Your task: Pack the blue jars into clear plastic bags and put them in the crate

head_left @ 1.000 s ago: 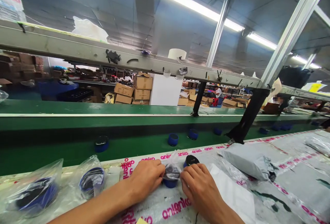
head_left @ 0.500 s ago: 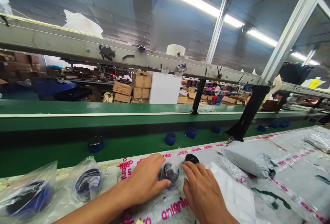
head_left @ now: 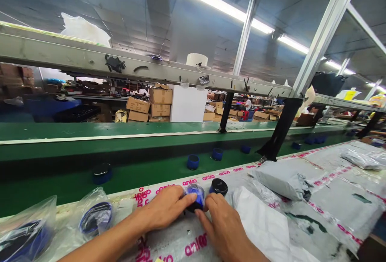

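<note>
The person's two hands are close together low on the counter point(head_left: 340, 197), cupped narrowly around a small blue round tub point(head_left: 194, 197) and holding it between them. The tub's surface has a glossy sheen, and it looks wrapped in thin clear plastic, though that is hard to tell at this size. The left hand point(head_left: 167, 207) presses against its left side, while the fingertips point(head_left: 200, 213) of the right hand point(head_left: 220, 225) meet its lower edge. Just beyond the right hand stands a black-topped blue tub point(head_left: 218, 187), unbagged and nearly touching the held one. A white sheet point(head_left: 259, 226) lies to the right of the hands, and a gray mailer bag point(head_left: 279, 180) rests farther right. To the left, beside the left forearm, lie two clear plastic bags with blue round items inside, the nearer point(head_left: 95, 217) and the other point(head_left: 25, 236) at the edge of the view. The counter's plastic covering carries repeated pink lettering. Behind it runs a green conveyor belt point(head_left: 60, 177) carrying a spaced row of blue tubs, including one with a black top point(head_left: 101, 173). Farther off, cardboard boxes point(head_left: 149, 108) are stacked, and a distant person point(head_left: 247, 103) stands among more boxes.
</note>
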`<state>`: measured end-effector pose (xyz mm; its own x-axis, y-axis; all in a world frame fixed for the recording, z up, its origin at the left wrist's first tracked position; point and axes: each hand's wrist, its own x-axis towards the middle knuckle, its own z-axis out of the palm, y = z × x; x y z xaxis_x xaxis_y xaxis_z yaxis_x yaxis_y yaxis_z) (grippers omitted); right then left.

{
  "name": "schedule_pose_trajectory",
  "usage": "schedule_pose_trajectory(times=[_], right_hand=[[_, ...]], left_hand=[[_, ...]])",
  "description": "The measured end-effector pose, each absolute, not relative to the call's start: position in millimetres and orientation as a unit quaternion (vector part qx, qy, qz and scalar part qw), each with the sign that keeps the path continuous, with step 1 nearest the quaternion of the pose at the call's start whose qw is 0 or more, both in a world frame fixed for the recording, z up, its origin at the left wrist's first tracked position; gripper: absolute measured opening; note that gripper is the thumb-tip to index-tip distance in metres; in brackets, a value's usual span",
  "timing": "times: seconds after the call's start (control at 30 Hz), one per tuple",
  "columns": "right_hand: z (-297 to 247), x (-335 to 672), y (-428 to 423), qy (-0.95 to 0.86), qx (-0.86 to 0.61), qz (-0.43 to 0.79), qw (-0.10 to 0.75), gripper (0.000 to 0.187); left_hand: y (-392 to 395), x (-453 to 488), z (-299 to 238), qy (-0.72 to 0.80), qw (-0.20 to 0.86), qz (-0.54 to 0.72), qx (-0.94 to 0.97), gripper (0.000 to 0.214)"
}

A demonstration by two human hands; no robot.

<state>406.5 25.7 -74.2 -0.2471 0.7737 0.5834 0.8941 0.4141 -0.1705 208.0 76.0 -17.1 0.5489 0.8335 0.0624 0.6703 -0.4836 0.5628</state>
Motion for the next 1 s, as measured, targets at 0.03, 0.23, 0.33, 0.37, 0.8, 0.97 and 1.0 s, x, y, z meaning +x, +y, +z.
schedule_pose_trajectory(times=[0.03,0.23,0.33,0.37,0.8,0.97,1.0], right_hand=[[-69.7,405.8,25.7,-0.781,-0.537,-0.070,0.312,0.010],[-52.9,408.5,32.5,-0.727,-0.615,0.095,0.291,0.031],[-47.5,413.2,36.3,-0.712,-0.636,0.074,0.287,0.026],[-45.7,414.0,36.6,-0.709,-0.644,0.057,0.280,0.024],[-46.9,420.5,30.1,-0.759,-0.554,-0.078,0.333,0.025],[-71.9,402.6,44.5,-0.812,-0.495,-0.117,0.287,0.029],[-75.7,399.4,47.2,-0.809,-0.501,-0.113,0.286,0.026]], left_hand=[[75.8,207.3,-14.4,0.450,0.246,0.167,0.842,0.063],[77.5,209.9,-18.2,0.464,0.241,0.166,0.836,0.053],[79.3,214.3,-22.1,0.494,0.223,0.186,0.820,0.039],[79.5,215.9,-22.4,0.504,0.218,0.197,0.812,0.036],[87.2,229.9,-6.1,0.529,0.183,0.231,0.796,0.027],[80.6,219.8,11.6,0.537,0.149,0.209,0.803,0.032],[80.8,213.3,16.2,0.540,0.139,0.207,0.804,0.035]])
